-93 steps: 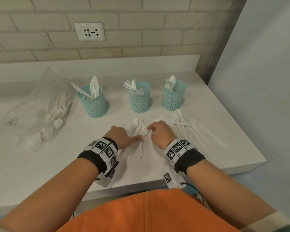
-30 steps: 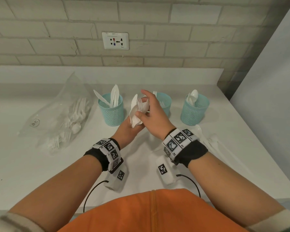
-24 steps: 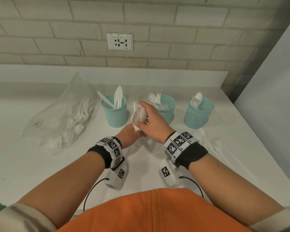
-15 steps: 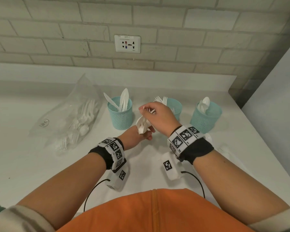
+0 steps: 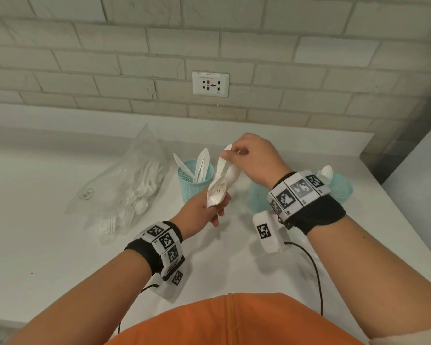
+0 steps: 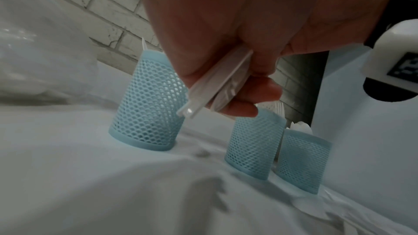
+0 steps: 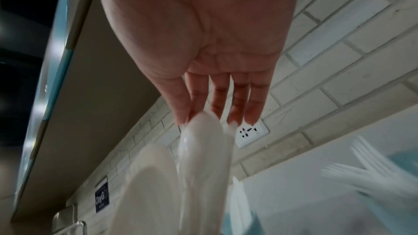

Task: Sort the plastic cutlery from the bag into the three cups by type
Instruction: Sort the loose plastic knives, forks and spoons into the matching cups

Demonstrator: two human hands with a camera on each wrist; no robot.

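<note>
My left hand (image 5: 215, 207) grips a bundle of white plastic cutlery (image 5: 219, 190) by the handles (image 6: 217, 85), above the counter in front of the cups. Above it, my right hand (image 5: 230, 154) pinches the upper end of one white piece (image 5: 223, 163) that still reaches into the bundle; its type is unclear. This piece (image 7: 203, 137) is blurred in the right wrist view. Three teal mesh cups stand in a row: the left cup (image 5: 195, 185) holds knives, the middle cup (image 5: 258, 197) is mostly hidden by my right wrist, and the right cup (image 5: 341, 188) holds spoons.
A clear plastic bag (image 5: 125, 192) with more white cutlery lies left of the cups. A brick wall with a socket (image 5: 210, 84) backs the white counter (image 5: 47, 245). Loose white pieces (image 6: 316, 208) lie on the counter near the right cups. A pale wall stands at the right.
Both hands lifted the gathered cutlery off the counter. Since then my right hand has risen and drawn one piece upward out of the bundle, which the left hand keeps low.
</note>
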